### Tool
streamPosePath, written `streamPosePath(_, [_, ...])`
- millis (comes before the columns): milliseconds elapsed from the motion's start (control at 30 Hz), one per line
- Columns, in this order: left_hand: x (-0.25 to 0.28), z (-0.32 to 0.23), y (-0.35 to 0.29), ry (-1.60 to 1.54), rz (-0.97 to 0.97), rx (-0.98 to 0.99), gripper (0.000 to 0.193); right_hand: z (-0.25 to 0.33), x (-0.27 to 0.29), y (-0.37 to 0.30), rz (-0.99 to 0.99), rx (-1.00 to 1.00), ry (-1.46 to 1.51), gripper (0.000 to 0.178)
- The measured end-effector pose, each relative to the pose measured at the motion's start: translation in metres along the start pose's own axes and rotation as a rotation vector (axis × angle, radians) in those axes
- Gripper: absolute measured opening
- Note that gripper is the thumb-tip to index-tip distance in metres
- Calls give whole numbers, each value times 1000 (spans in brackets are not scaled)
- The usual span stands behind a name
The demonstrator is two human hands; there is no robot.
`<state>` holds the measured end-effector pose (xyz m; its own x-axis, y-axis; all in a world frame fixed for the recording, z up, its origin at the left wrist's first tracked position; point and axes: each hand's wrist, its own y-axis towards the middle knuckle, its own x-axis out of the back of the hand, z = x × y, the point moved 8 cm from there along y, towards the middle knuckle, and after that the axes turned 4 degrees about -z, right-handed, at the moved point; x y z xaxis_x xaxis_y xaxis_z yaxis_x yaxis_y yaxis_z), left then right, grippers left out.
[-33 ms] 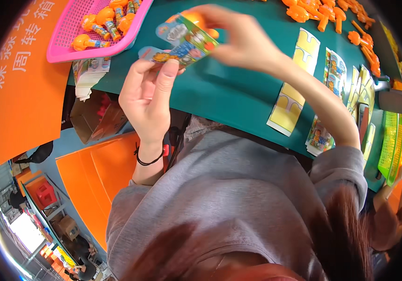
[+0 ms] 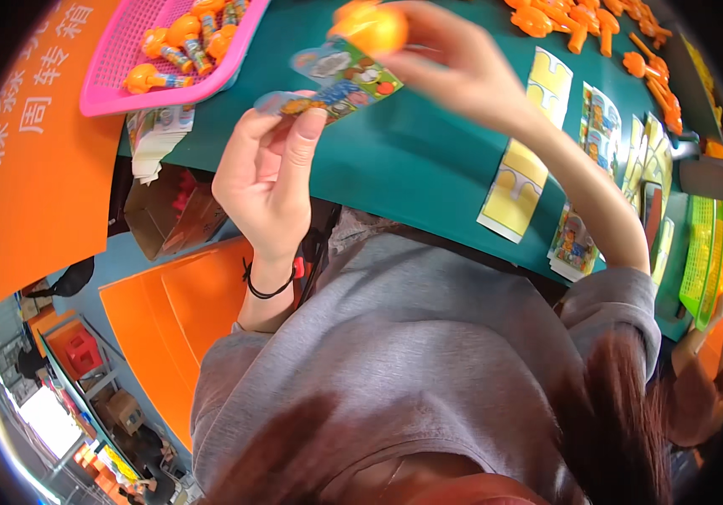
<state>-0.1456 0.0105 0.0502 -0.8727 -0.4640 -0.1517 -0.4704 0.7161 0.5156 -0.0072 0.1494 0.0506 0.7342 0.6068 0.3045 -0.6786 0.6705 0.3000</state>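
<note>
My left hand point(image 2: 267, 172) pinches a colourful cartoon-printed sticker point(image 2: 351, 82) by its lower left end, between thumb and fingers. Next to the sticker's upper edge, my right hand point(image 2: 454, 71) grips a round-headed orange plastic toy point(image 2: 372, 29). The sticker's right side reaches up to the right fingers. Whether it touches or sticks to the toy I cannot tell; the toy's lower part is hidden by the sticker and hand. Both hands are raised over the green table point(image 2: 429, 172).
A pink basket point(image 2: 101, 84) at upper left holds several orange toys with printed handles. Printed sheets point(image 2: 158, 139) lie below it. Yellow backing strips point(image 2: 513, 198) and sticker sheets point(image 2: 601, 139) are on the right. Bare orange toys point(image 2: 576, 25) lie at the far right, a green basket point(image 2: 700, 252) nearer.
My right hand has shifted slightly right, and more of the orange toy now shows above the sticker. My left hand keeps its pinch on the sticker.
</note>
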Motion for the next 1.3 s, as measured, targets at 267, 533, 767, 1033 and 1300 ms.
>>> streamPosePath(267, [-90, -20, -7, 17, 162, -121, 38, -47, 103, -121, -403, -484, 841, 52])
streamPosePath(533, [-167, 20, -32, -263, 682, 454, 17, -47, 129, -146, -481, -362, 789, 54])
streamPosePath(767, [-195, 33, -43, -165, 853, 618, 18, -23, 126, -145, -488, -307, 698, 49])
streamPosePath(1033, [-191, 48, -35, -88, 888, 613, 21, -27, 117, -148, -533, -381, 769, 45])
streamPosePath(1300, [-195, 46, -33, -67, 873, 597, 21, -30, 120, -152, -578, -424, 728, 44])
